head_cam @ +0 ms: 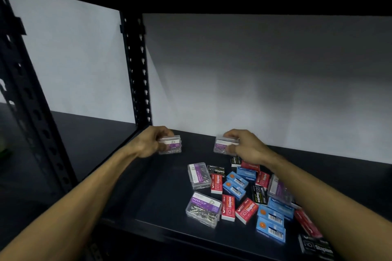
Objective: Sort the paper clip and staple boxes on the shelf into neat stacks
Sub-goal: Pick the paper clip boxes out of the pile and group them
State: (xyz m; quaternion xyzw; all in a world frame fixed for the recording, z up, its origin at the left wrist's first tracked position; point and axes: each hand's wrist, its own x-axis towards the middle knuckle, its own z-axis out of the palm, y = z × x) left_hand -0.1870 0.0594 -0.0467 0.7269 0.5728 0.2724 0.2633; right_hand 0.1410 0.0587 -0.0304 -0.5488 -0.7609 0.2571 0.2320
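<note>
My left hand [151, 141] grips a clear paper clip box [172, 144] with a purple label, near the shelf's back left corner. My right hand [244, 144] grips another clear paper clip box [220, 146], a little to the right of the first. Both boxes are near the back wall; whether they touch the shelf I cannot tell. In front lies a loose pile: two more paper clip boxes [199, 175] [203, 208], red staple boxes [228, 207], blue boxes [270, 229] and black staple boxes [216, 170]. My right forearm hides part of the pile.
The dark shelf board [161, 188] ends at a front edge near me. A black perforated upright [137, 70] stands at the back left corner, another post [25, 95] at the far left. A white wall closes the back; an upper shelf hangs overhead.
</note>
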